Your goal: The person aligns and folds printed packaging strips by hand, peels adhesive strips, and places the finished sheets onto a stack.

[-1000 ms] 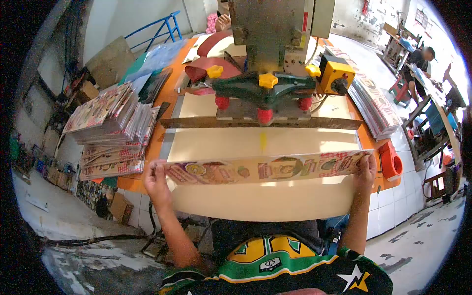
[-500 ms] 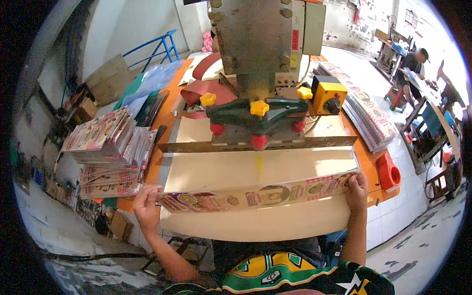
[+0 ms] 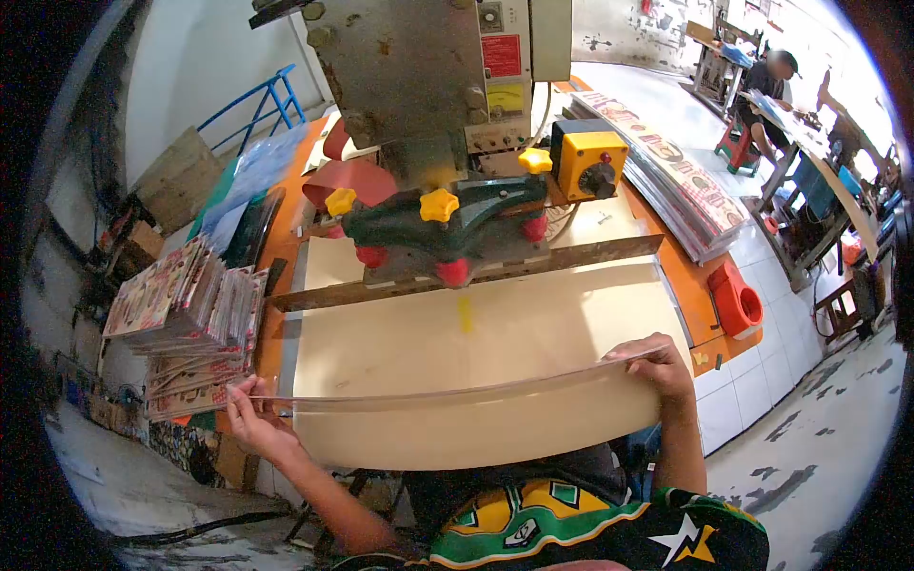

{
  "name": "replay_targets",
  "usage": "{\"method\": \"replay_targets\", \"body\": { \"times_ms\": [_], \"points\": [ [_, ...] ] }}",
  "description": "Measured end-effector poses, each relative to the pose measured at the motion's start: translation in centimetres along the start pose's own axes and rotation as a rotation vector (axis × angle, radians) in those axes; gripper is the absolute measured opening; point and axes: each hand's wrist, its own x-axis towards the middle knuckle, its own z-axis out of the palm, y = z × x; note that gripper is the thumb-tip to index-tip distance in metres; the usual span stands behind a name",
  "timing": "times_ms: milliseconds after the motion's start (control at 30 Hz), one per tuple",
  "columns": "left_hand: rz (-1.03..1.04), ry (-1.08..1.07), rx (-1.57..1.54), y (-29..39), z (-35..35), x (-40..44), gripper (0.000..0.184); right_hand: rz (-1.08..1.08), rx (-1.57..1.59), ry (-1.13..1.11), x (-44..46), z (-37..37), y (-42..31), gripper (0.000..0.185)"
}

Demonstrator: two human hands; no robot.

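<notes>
A printed plastic sheet [image 3: 466, 391] is stretched between my hands and seen almost edge-on, so its print is hidden. My left hand [image 3: 255, 419] pinches its left end, close to the stacks of printed sheets. At the other end, my right hand [image 3: 657, 367] grips the sheet between thumb and fingers. Below it lies the cream work surface [image 3: 381, 347] with a yellow mark. Beyond the sheet, a long metal bar [image 3: 581, 255] hangs across the surface, under the green press head [image 3: 476, 219] with yellow star knobs.
Stacked printed sheets [image 3: 181, 324] stand at left, and a longer pile [image 3: 666, 171] lies at right. A red tape dispenser [image 3: 735, 303] sits on the orange table edge. A yellow control box [image 3: 588, 162] is fixed beside the press. Another person [image 3: 769, 81] sits at the far right.
The sheet has turned from showing its printed face to edge-on. My left hand has moved left and down, my right hand slightly left. The camera view has shifted and tilted.
</notes>
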Motion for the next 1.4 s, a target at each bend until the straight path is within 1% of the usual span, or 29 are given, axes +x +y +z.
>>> {"method": "replay_targets", "body": {
  "times_ms": [33, 100, 133, 167, 233, 267, 333, 367, 400, 433, 467, 533, 567, 633, 667, 700, 733, 767, 800, 833, 900, 1033, 1133, 1167, 1233, 1267, 1333, 1367, 1400],
  "points": [
    [-0.002, -0.003, 0.004, -0.3, -0.6, 0.4, 0.028, -0.065, 0.028, -0.052, 0.3, 0.7, -0.6, 0.029],
    [-0.103, 0.025, -0.166, -1.8, -3.2, 2.3, 0.03, -0.065, -0.016, -0.083, 0.4, 1.4, -1.6, 0.029],
    [-0.099, 0.023, -0.253, -2.6, -4.3, 3.0, 0.032, -0.068, -0.06, -0.118, 0.4, 1.7, -2.1, 0.028],
    [-0.099, 0.02, -0.247, -3.3, -5.6, 3.7, 0.032, -0.065, -0.056, -0.116, 0.4, 2.0, -2.6, 0.028],
    [-0.11, -0.099, -0.395, -4.4, -7.9, 5.4, 0.032, -0.229, -0.181, -0.208, 0.4, 2.5, -3.6, 0.03],
    [-0.112, -0.096, -0.39, -5.0, -8.7, 6.5, 0.032, -0.224, -0.178, -0.21, 0.0, 2.4, -4.4, 0.03],
    [-0.241, 0.35, -0.657, -5.7, -10.6, 8.8, 0.03, -0.307, -0.234, -0.053, -1.2, 1.2, -5.5, 0.025],
    [-0.239, 0.359, -0.651, -5.6, -12.9, 9.6, 0.03, -0.333, -0.322, 0.137, -3.1, -1.3, -4.6, 0.027],
    [-0.14, 0.407, -0.711, -5.6, -15.8, 10.1, 0.029, -0.234, -0.249, 0.413, -4.8, -2.0, -5.2, 0.032],
    [-0.035, 0.447, -0.783, -5.9, -16.7, 10.6, 0.028, -0.253, -0.263, 0.394, -6.1, -4.7, -4.9, 0.035],
    [-0.031, 0.442, -0.789, -4.4, -14.9, 10.0, 0.028, -0.305, -0.248, 0.302, -6.2, -5.3, -5.7, 0.036],
    [-0.049, 0.266, -0.57, -1.3, -12.5, 7.1, 0.028, -0.294, -0.219, 0.272, -6.5, -5.2, -5.6, 0.037],
    [-0.055, 0.274, -0.558, -0.9, -12.0, 6.4, 0.028, -0.299, -0.197, 0.236, -6.6, -5.3, -5.4, 0.038],
    [0.073, 0.16, -0.46, -0.2, -10.6, 5.5, 0.029, -0.28, -0.153, 0.205, -6.5, -5.6, -4.1, 0.037],
    [0.148, 0.281, -0.309, 0.9, -9.1, 4.7, 0.031, -0.268, -0.131, 0.275, -6.6, -5.5, -3.4, 0.036],
    [0.152, 0.288, -0.309, 2.1, -7.9, 4.0, 0.031, -0.256, -0.107, 0.345, -6.6, -5.3, -3.0, 0.036],
    [0.242, 0.342, -0.189, 3.3, -7.1, 3.3, 0.032, -0.227, -0.097, 0.352, -6.4, -4.9, -3.1, 0.036],
    [0.33, 0.396, -0.066, 4.2, -6.6, 2.8, 0.033, -0.227, -0.094, 0.343, -5.9, -4.7, -3.1, 0.036],
    [0.432, 0.423, -0.033, 4.9, -6.6, 2.5, 0.035, -0.24, -0.069, 0.267, -5.2, -4.5, -3.1, 0.032],
    [0.438, 0.431, -0.031, 5.9, -6.7, 1.9, 0.035, -0.254, -0.044, 0.192, -4.6, -4.2, -2.9, 0.029],
    [0.704, 0.509, 0.125, 8.5, -6.5, 0.3, 0.037, -0.23, -0.022, 0.177, -3.7, -3.3, -2.3, 0.029],
    [0.962, 0.621, 0.251, 11.7, -8.2, -1.4, 0.039, -0.198, -0.043, 0.13, -1.7, -2.2, -1.0, 0.029],
    [1.004, 0.606, 0.323, 11.1, -10.2, -1.1, 0.038, -0.194, -0.042, 0.114, -0.4, -0.9, -0.9, 0.029],
    [1.008, 0.613, 0.326, 10.8, -10.5, -1.1, 0.038, -0.151, -0.052, 0.115, -0.1, -0.7, -1.0, 0.028],
    [0.793, 0.592, 0.3, 10.3, -10.6, -1.0, 0.036, -0.113, -0.063, 0.114, 0.4, -0.6, -0.8, 0.028],
    [0.793, 0.593, 0.299, 10.2, -10.5, -1.1, 0.036, -0.1, -0.092, 0.123, 0.4, -0.8, -0.4, 0.028],
    [0.678, 0.659, 0.286, 10.1, -10.1, -1.6, 0.037, -0.082, -0.125, 0.133, 0.4, -0.7, -0.3, 0.029],
    [0.618, 0.693, 0.282, 9.9, -10.1, -1.8, 0.038, -0.032, -0.088, 0.146, 0.4, -0.5, -0.5, 0.03],
    [0.613, 0.696, 0.286, 9.4, -10.7, -1.6, 0.038, 0.018, -0.051, 0.157, 0.4, -0.4, -0.7, 0.031]
  ]
}}
